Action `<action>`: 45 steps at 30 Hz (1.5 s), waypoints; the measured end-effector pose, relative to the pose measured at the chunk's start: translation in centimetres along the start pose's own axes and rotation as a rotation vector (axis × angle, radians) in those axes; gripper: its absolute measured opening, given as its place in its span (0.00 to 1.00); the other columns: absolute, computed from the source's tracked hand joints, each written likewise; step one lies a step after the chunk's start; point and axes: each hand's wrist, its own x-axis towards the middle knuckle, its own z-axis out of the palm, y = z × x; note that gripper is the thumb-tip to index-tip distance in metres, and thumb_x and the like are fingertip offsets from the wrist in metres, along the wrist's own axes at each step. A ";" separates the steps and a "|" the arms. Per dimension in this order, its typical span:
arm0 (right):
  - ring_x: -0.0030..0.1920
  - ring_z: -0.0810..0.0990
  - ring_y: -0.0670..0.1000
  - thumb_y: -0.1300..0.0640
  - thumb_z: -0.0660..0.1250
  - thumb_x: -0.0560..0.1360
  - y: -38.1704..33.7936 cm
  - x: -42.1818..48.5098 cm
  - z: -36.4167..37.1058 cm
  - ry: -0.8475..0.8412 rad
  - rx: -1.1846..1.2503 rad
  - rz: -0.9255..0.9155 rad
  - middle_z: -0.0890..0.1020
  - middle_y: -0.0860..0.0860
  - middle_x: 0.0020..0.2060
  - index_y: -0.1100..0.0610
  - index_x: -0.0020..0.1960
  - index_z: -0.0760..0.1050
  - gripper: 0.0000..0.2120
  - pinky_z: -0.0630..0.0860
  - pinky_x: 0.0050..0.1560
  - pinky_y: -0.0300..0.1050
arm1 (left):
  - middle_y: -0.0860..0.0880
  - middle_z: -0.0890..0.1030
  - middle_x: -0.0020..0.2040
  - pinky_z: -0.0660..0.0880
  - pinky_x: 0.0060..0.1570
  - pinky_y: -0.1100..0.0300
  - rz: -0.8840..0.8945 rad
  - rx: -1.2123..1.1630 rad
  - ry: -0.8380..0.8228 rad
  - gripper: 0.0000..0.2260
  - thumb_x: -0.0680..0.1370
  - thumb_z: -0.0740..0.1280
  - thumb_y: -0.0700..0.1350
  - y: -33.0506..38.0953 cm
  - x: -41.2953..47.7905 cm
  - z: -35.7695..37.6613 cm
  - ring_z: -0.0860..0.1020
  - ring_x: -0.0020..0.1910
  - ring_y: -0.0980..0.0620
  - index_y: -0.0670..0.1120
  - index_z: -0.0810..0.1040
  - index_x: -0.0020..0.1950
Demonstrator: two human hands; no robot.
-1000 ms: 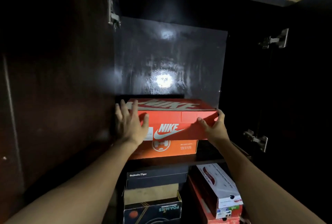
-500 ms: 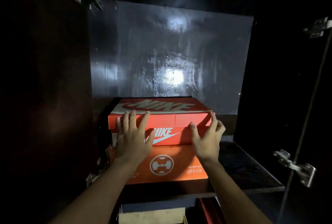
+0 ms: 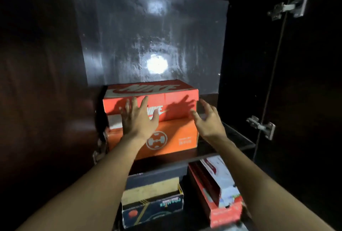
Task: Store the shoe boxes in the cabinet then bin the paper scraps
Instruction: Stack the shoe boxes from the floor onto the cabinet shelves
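Already shelved, the red Nike box (image 3: 177, 101) sits inside the cabinet (image 3: 157, 36), stacked on an orange box (image 3: 177, 134) on the shelf (image 3: 233, 138) just ahead of your fingertips. Your left hand (image 3: 137, 119) is spread flat, fingers straight, in front of the red box's near face. Its shadow falls to one side on the cardboard, so it looks to be just off the surface, though contact cannot be ruled out. Your right hand (image 3: 207, 119) hangs beside the box's right front corner, fingers loosely bent, gripping nothing. Neither hand carries anything. Beneath your forearms, on the level below, stand a dark box with a tan top (image 3: 153, 210) and, under your right arm, a red and white box (image 3: 220, 195). By the look of it, the red box is stored, and at least four boxes are in the cabinet; whether more wait outside cannot be told from here. No paper scraps and no bin are in view, so the second half of the job appears to lie ahead, away from the cabinet.
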 end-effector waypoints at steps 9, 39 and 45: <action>0.66 0.74 0.55 0.38 0.62 0.79 4.0 -15.2 -9.6 -0.020 -0.257 0.166 0.70 0.53 0.71 0.47 0.76 0.63 0.29 0.74 0.61 0.50 | 0.53 0.81 0.57 0.75 0.54 0.58 0.273 -0.442 -0.448 0.15 0.77 0.64 0.57 7.3 -12.0 -0.7 0.79 0.56 0.51 0.53 0.79 0.60; 0.67 0.75 0.54 0.43 0.64 0.79 29.4 -55.8 -22.8 0.092 -0.723 0.864 0.78 0.54 0.67 0.53 0.72 0.71 0.24 0.70 0.62 0.45 | 0.49 0.80 0.55 0.76 0.54 0.55 0.505 -0.775 -1.271 0.14 0.77 0.65 0.55 21.3 -57.0 16.3 0.78 0.55 0.46 0.52 0.78 0.60; 0.63 0.78 0.56 0.38 0.63 0.78 34.3 -62.4 -23.7 0.151 -0.670 1.119 0.78 0.55 0.66 0.52 0.73 0.67 0.29 0.74 0.61 0.49 | 0.48 0.75 0.64 0.69 0.53 0.60 0.619 -0.639 -1.414 0.23 0.77 0.65 0.57 23.1 -61.4 19.1 0.74 0.61 0.49 0.52 0.70 0.70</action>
